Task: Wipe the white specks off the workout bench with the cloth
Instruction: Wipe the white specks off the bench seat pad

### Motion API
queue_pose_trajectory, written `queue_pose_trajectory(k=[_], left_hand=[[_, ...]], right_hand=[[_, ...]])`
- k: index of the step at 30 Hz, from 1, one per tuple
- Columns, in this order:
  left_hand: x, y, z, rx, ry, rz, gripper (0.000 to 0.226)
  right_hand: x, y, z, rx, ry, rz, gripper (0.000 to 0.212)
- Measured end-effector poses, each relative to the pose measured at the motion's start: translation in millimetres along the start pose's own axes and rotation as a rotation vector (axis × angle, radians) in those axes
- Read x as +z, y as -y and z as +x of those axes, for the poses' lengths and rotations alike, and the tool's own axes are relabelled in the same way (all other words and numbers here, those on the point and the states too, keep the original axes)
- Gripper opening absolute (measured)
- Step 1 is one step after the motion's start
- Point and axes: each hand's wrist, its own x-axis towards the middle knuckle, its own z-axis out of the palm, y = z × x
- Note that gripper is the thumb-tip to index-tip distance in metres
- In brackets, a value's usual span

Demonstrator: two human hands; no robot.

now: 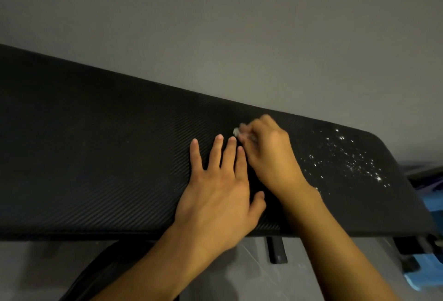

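A black workout bench (96,157) with a ribbed pad stretches across the view. White specks (347,159) are scattered over its right end. My left hand (215,190) lies flat on the pad with its fingers spread. Just right of it, my right hand (268,154) is curled over a small whitish wad, apparently the cloth (236,131), which peeks out at my fingertips. Most of the cloth is hidden inside my hand. The specks lie to the right of my right hand.
A grey wall rises behind the bench. Below the pad are black frame parts (276,250) and a grey tiled floor (28,267). Something blue (429,207) sits at the right edge, past the bench's end.
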Motion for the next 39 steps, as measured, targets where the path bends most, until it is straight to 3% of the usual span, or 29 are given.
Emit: queue_pose_trajectory(k=[7, 13, 20, 27, 33, 36, 39], left_hand=[[0, 0, -1, 0.022, -0.025, 0.007, 0.084], [5, 4, -1, 0.063, -0.064, 0.022, 0.076], [6, 3, -2, 0.059, -0.057, 0.024, 0.072], [7, 2, -3, 0.074, -0.061, 0.031, 0.067], [6, 2, -4, 0.08, -0.063, 0.037, 0.065], [7, 3, -4, 0.077, -0.056, 0.042, 0.066], [7, 3, -4, 0.071, -0.053, 0.043, 0.065]], right_hand=[[-18, 7, -51, 0.077, -0.073, -0.135, 0.008], [-45, 26, -134, 0.12, -0.02, -0.063, 0.006], [-25, 12, -92, 0.17, -0.129, -0.136, 0.018], [-51, 18, -140, 0.068, 0.002, -0.099, 0.018], [-42, 10, -126, 0.145, -0.065, -0.396, 0.015], [-42, 27, -153, 0.078, 0.024, -0.27, 0.02], [-55, 13, -153, 0.105, -0.02, -0.249, 0.018]])
